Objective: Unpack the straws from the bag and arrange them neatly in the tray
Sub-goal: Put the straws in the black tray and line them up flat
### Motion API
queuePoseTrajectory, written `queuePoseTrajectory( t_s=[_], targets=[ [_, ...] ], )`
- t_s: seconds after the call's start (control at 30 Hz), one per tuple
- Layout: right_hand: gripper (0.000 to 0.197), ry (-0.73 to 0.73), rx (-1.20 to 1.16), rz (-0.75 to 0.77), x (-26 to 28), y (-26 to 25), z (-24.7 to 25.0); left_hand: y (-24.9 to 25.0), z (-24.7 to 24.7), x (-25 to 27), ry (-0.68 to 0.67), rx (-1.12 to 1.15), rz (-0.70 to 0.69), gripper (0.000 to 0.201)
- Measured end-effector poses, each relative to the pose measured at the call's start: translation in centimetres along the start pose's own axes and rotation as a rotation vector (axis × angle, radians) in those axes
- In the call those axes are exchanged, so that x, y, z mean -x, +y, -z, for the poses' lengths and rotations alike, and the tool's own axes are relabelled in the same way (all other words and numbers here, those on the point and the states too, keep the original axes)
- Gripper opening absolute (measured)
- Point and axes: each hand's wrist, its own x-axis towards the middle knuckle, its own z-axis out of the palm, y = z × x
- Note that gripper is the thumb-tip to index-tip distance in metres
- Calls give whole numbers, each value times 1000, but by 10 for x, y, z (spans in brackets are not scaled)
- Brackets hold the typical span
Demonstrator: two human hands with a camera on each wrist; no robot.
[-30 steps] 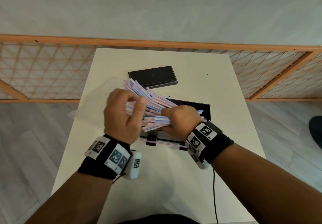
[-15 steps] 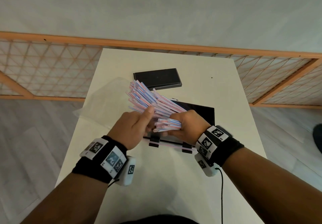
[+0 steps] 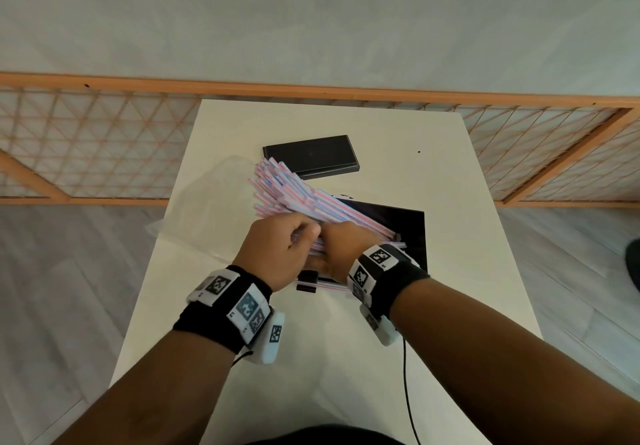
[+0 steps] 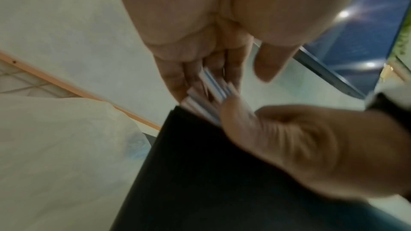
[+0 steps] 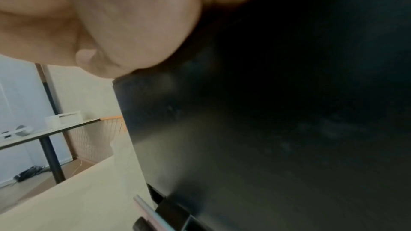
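A thick bundle of pink-and-blue striped wrapped straws point(image 3: 294, 195) fans up and to the left above the black tray point(image 3: 412, 233). My right hand point(image 3: 337, 247) grips the bundle's near end over the tray's front left part. My left hand point(image 3: 304, 237) curls round the same end, right against the right hand. In the left wrist view the left fingers point(image 4: 195, 71) lie on the straw ends point(image 4: 211, 92), with the right hand point(image 4: 311, 147) just below. One straw point(image 3: 322, 285) lies along the tray's front rail. The clear bag point(image 3: 207, 209) lies flat on the left.
A flat black box or lid point(image 3: 311, 155) lies behind the tray on the white table point(image 3: 346, 358). An orange-framed lattice fence point(image 3: 104, 147) runs behind the table. A black cable point(image 3: 407, 392) hangs off the near edge by my right arm.
My left hand has slid down the bundle from its middle to the near end and now meets the right hand. The bundle has come lower over the tray.
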Motion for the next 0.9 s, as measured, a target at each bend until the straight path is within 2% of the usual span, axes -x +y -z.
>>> queuePoseTrajectory(
  t_s=[0.07,0.23,0.43,0.5,0.57,0.63,0.7,0.77,0.9],
  targets=[
    [70,23,-25,-25,-4,0,-4,-6,-9,1,62,-61,-81,14],
    [73,48,-87,-48,2,11,-10,-22,-22,5,112,-151,-140,6],
    [58,162,-120,38,24,27,-12,-27,-20,3,109,-245,-158,10],
    [54,221,-135,-7,28,36,-9,-28,-16,6,121,-208,-122,17],
    [51,193,-115,-121,29,45,-5,-30,-10,7,99,-185,-116,15],
    [61,113,-27,-199,30,52,-2,-30,-7,7,23,-207,-155,19],
    [66,66,5,-210,32,55,-4,-27,-7,7,-34,-253,-187,24],
    [63,51,-26,-203,32,56,-6,-26,-12,7,-62,-277,-198,25],
    [62,30,-51,-204,33,57,-6,-30,-21,7,-108,-269,-193,39]
  ],
)
